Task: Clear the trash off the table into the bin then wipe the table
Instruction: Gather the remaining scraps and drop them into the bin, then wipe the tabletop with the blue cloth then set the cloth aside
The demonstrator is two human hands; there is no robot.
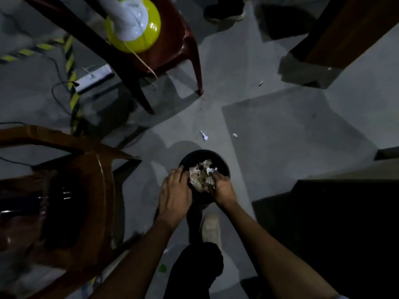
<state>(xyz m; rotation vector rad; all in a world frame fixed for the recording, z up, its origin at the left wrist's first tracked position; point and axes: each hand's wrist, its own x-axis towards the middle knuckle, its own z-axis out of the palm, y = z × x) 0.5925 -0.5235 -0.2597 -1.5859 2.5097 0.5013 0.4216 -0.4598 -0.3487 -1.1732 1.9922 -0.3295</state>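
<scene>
Grey floor [269,130] lay below; both my left hand [175,190] and right hand [222,186] gripped crumpled trash [200,175] over the bin [222,164]; release judged next.

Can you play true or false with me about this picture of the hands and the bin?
1. Both hands are over the black bin. True.
2. The bin is empty. False: crumpled paper trash fills it.
3. Small white scraps lie on the floor beyond the bin. True.
4. The round lamp on the chair is blue. False: it is yellow and white.
5. The left hand is far away from the right hand. False: they are close together, either side of the trash.
</scene>
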